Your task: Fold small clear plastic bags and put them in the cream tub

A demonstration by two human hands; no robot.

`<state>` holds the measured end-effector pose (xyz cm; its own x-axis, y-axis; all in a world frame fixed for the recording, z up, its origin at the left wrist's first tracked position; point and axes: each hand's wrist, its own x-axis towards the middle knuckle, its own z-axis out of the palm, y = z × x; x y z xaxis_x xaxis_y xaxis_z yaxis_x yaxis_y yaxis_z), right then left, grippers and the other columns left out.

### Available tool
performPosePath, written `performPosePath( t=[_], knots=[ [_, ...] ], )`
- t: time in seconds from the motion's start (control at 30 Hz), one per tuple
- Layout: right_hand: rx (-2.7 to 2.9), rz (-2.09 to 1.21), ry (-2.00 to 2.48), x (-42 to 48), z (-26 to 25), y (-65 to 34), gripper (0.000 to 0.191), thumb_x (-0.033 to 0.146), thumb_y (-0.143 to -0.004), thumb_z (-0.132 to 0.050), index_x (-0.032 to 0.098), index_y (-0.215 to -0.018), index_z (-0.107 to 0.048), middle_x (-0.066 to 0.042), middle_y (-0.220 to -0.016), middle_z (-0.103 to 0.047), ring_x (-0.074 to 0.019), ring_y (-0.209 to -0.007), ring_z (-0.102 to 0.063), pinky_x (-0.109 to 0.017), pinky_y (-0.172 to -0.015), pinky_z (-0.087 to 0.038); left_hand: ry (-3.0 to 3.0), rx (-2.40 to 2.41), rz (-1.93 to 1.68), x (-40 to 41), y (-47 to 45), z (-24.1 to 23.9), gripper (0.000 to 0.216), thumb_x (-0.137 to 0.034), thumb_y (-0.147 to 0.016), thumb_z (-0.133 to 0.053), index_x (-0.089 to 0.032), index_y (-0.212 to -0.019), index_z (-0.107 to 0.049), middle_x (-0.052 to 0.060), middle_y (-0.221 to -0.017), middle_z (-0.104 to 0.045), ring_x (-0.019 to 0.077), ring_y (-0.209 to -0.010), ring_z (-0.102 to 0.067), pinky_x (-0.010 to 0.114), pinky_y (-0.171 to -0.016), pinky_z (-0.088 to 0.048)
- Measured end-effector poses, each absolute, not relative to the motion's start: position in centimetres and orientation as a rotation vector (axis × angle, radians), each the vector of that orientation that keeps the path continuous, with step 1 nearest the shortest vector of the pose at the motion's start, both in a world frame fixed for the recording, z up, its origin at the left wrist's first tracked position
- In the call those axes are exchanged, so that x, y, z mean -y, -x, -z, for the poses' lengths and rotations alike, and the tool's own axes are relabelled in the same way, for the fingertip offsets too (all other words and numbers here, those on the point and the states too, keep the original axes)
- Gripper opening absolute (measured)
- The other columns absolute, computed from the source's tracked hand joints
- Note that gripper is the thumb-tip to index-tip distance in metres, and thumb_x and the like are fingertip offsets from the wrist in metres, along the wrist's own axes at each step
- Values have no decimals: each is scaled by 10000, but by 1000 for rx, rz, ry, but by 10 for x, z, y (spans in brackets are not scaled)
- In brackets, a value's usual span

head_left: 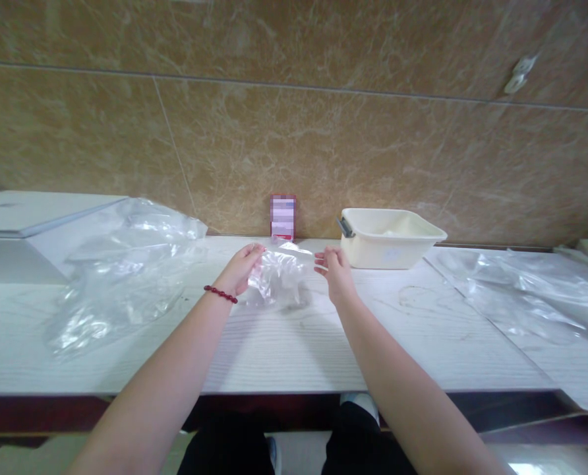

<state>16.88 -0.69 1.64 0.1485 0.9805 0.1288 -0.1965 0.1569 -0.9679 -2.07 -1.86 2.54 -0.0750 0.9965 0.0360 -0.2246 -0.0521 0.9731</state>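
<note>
My left hand (242, 269), with a red bead bracelet on its wrist, is closed on the left edge of a crumpled clear plastic bag (280, 280) just above the white table (284, 343). My right hand (334, 270) hovers at the bag's right side with its fingers apart and slightly curled; whether it touches the film I cannot tell. The bag hangs between both hands near the table's middle.
A heap of clear plastic bags (120, 270) lies at the left, and more clear film (526, 290) is spread at the right. A cream plastic basin (390, 237) and a small red-and-white box (283, 218) stand by the brown tiled wall. A white board (22, 211) rests far left.
</note>
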Motion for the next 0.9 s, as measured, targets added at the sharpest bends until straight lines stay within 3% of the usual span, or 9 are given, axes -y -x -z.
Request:
performPosePath(
  t=[0.1,0.17,0.27,0.37,0.47,0.57,0.73,0.9],
  knots=[
    [1726,-541,949,20,-15,-164,494,410,-575,-591,212,-1002,-441,-76,-1034,-505,-200,-966,-446,-349,-774,-373,-1034,-1110,-1345,20,17,-24,287,-396,-609,-607,-167,-708,-464,-86,-468,-371,20,-343,-334,140,-338,-258],
    [2081,-337,919,26,-11,-162,617,376,-528,-644,240,-1091,-429,-71,-1062,-506,-233,-1022,-403,-390,-825,-314,-1041,-1108,-1310,21,16,-24,286,-403,-620,-596,-166,-717,-470,-89,-457,-356,13,-327,-310,136,-331,-240],
    [2287,-290,1029,23,-3,-162,452,235,-636,-569,258,-1075,-467,-30,-865,-589,-197,-888,-489,-364,-787,-324,-1029,-1101,-1312,21,17,-25,283,-380,-610,-612,-152,-724,-488,-81,-465,-374,15,-332,-329,141,-331,-257],
    [2236,-314,1138,14,2,-165,256,152,-702,-460,231,-927,-554,-18,-752,-597,-151,-747,-525,-288,-707,-360,-957,-1053,-1348,19,21,-27,265,-334,-591,-634,-146,-712,-493,-83,-455,-365,11,-326,-318,136,-318,-228],
    [2084,-300,1194,7,1,-169,170,189,-721,-438,209,-827,-569,-27,-750,-596,-146,-715,-527,-257,-657,-369,-892,-1052,-1393,17,27,-27,256,-317,-580,-641,-148,-687,-481,-84,-451,-371,9,-323,-315,132,-314,-202],
    [1913,-307,1286,5,-3,-172,170,256,-750,-402,196,-789,-556,-32,-712,-593,-152,-678,-526,-256,-622,-364,-883,-1054,-1438,14,33,-25,257,-309,-572,-643,-152,-684,-473,-79,-464,-394,15,-346,-351,132,-328,-224],
    [1661,-379,1291,1,-5,-175,198,311,-764,-370,192,-777,-528,-26,-705,-600,-148,-684,-527,-250,-621,-350,-919,-1181,-1431,8,42,-18,249,-318,-577,-629,-165,-699,-474,-111,-405,-294,5,-301,-259,132,-316,-168],
    [1405,-552,1215,-6,-3,-176,231,356,-755,-358,180,-779,-505,-25,-714,-605,-138,-695,-528,-252,-652,-358,-919,-1354,-1495,4,48,-12,220,-311,-589,-593,-169,-714,-480,-98,-428,-373,27,-325,-332,149,-345,-241]
  ],
)
